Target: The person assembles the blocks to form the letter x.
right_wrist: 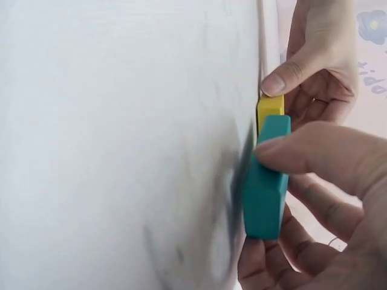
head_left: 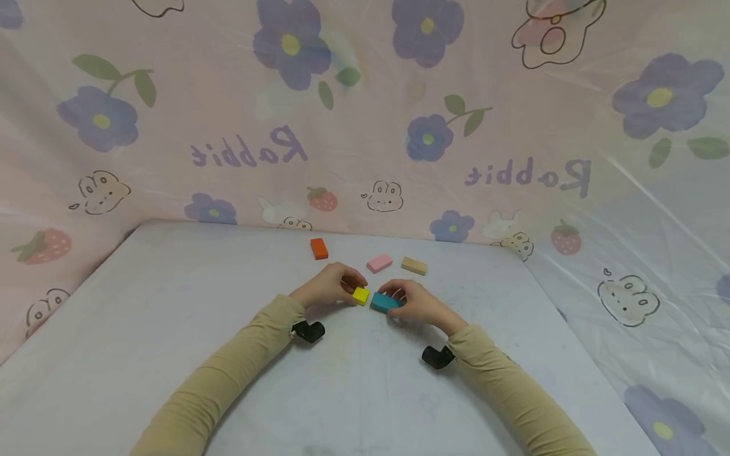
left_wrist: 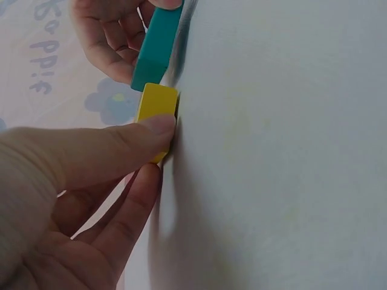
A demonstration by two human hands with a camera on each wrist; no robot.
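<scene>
My left hand (head_left: 332, 285) pinches a yellow block (head_left: 360, 296) between thumb and fingers, low over the white tabletop. In the left wrist view the thumb lies across the near face of the yellow block (left_wrist: 158, 99). My right hand (head_left: 417, 301) holds a longer teal block (head_left: 384, 303), thumb on one side and fingertips on the other. The two blocks lie nearly end to end, with a narrow gap between them in the head view. In the right wrist view the teal block (right_wrist: 266, 187) overlaps part of the yellow block (right_wrist: 270, 106).
Beyond the hands lie an orange block (head_left: 319, 249), a pink block (head_left: 379, 263) and a tan wooden block (head_left: 414, 265). The white table (head_left: 365, 392) meets a patterned curtain (head_left: 365, 114) at the back and sides. Black wrist cameras (head_left: 438, 357) hang beneath both sleeves.
</scene>
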